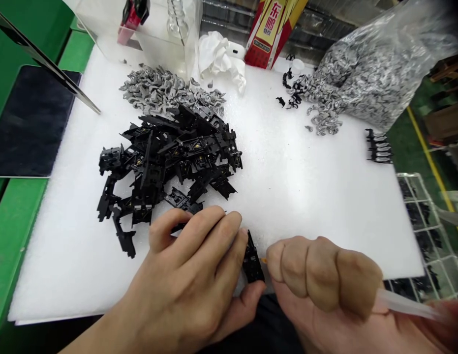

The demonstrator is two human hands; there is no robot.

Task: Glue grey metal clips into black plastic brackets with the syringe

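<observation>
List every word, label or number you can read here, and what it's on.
"东鹏": large red characters on the carton.
Smaller print below it on the carton: too small to read.
No text shows on the part in the left hand or the tool in the right hand.

two hands (184, 285) (324, 278), one black parts heap (169, 152), one grey clips heap (166, 91), one bag (380, 64)
</observation>
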